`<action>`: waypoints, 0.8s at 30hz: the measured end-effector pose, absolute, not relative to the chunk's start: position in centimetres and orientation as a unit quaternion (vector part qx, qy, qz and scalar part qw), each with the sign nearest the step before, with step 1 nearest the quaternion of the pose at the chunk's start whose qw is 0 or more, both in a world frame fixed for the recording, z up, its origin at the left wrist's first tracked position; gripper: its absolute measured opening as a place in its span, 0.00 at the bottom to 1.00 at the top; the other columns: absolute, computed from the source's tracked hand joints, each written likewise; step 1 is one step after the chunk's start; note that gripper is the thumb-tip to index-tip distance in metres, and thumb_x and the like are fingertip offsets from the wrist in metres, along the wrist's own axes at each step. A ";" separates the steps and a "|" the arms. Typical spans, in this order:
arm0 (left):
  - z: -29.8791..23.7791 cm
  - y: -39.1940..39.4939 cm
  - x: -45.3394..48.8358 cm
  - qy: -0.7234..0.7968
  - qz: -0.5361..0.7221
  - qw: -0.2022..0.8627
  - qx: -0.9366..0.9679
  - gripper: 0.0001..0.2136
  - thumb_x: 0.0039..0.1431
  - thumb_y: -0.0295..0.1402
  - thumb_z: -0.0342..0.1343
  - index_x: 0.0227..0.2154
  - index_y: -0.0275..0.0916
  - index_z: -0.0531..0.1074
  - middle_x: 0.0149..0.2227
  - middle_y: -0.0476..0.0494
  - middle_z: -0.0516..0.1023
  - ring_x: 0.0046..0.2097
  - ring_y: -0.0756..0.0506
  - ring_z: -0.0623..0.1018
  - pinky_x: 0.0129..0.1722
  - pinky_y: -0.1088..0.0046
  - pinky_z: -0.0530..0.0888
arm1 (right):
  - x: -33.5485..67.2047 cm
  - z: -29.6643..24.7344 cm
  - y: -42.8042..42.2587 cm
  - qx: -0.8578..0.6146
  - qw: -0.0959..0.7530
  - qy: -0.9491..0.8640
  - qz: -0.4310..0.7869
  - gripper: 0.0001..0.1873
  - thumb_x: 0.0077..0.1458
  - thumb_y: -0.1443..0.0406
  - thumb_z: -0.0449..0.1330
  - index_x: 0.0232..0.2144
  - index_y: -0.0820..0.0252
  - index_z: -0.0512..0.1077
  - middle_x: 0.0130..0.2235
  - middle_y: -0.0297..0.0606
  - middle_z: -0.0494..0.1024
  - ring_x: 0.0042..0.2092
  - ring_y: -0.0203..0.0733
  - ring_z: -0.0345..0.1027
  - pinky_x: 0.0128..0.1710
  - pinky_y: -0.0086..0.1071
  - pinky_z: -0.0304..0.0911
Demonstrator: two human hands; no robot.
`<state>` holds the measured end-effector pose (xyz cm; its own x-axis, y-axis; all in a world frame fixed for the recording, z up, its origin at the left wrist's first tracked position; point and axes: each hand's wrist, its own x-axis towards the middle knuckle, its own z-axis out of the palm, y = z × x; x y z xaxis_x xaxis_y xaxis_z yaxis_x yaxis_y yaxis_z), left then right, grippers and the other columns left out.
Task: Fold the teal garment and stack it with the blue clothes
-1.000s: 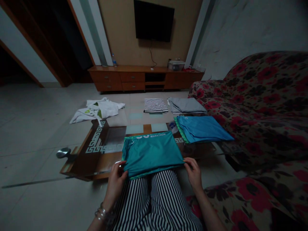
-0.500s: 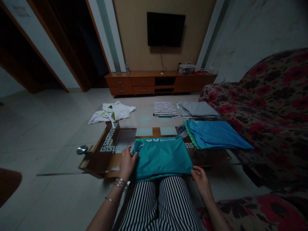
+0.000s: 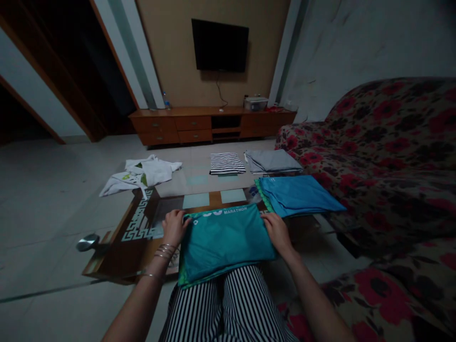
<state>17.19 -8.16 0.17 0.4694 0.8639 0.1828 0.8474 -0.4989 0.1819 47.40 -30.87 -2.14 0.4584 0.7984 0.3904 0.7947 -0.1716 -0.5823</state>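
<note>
smooth matt teal cloth shirt (image 3: 224, 247), slightly sheeny blue cloth shirt (image 3: 297, 194), glossy glass bench (image 3: 117, 256) on brown wood, thin metal bangles (image 3: 164, 251), polished tile floor (image 3: 53, 213), varnished wood cabinet (image 3: 210, 123), woven floral sofa (image 3: 384, 190)

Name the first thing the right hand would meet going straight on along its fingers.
The folded teal shirt: the right hand lies at its upper right corner, so that corner comes first, as far as the dim picture shows. Depth there is unclear.
</note>
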 end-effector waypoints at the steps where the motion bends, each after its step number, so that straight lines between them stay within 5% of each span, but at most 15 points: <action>1: 0.2 -7.5 17.5 0.494 0.094 0.046 0.863 0.13 0.59 0.38 0.52 0.43 0.39 0.72 0.49 0.38 0.69 0.52 0.36 0.66 0.44 0.61 0.66 | 48.1 -1.8 -28.8 -0.770 0.342 -0.538 -0.006 0.15 0.60 0.67 0.47 0.42 0.60 0.73 0.42 0.44 0.74 0.46 0.44 0.64 0.48 0.36 0.59; 4: 0.0 -5.7 18.2 0.493 0.024 0.074 0.866 0.10 0.57 0.37 0.53 0.39 0.39 0.74 0.47 0.38 0.70 0.51 0.37 0.66 0.42 0.64 0.66 | 49.5 -1.8 -23.6 -0.807 0.224 -0.545 -0.027 0.16 0.59 0.67 0.51 0.47 0.61 0.71 0.45 0.46 0.72 0.48 0.46 0.61 0.48 0.36 0.57; 8: -0.6 -4.4 18.8 0.502 0.024 0.059 0.863 0.11 0.58 0.38 0.51 0.38 0.39 0.73 0.48 0.38 0.69 0.51 0.38 0.67 0.42 0.66 0.65 | 50.4 -2.6 -20.5 -0.849 0.135 -0.511 0.000 0.12 0.60 0.64 0.51 0.39 0.61 0.73 0.43 0.46 0.72 0.46 0.45 0.61 0.45 0.35 0.56; 15: 0.0 -4.2 19.0 0.534 0.036 0.105 0.838 0.25 0.53 0.49 0.55 0.47 0.35 0.66 0.47 0.34 0.72 0.51 0.36 0.70 0.41 0.67 0.66 | 48.6 -2.0 -23.8 -0.921 0.170 -0.351 -0.015 0.23 0.57 0.54 0.56 0.48 0.66 0.68 0.46 0.55 0.71 0.48 0.53 0.63 0.42 0.41 0.59; 24: -0.2 -11.6 16.0 0.575 -0.038 0.076 0.814 0.24 0.55 0.53 0.48 0.37 0.34 0.68 0.40 0.30 0.75 0.46 0.32 0.74 0.37 0.62 0.69 | 44.0 -2.2 -30.0 -0.944 0.141 -0.299 0.003 0.19 0.50 0.56 0.63 0.39 0.64 0.70 0.41 0.55 0.75 0.45 0.55 0.69 0.41 0.42 0.62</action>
<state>16.00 -11.59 -0.23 0.3355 0.9303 -0.1483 0.9417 -0.3268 0.0800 44.04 -30.00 -2.18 0.8214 0.5649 0.0789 0.5633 -0.7816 -0.2679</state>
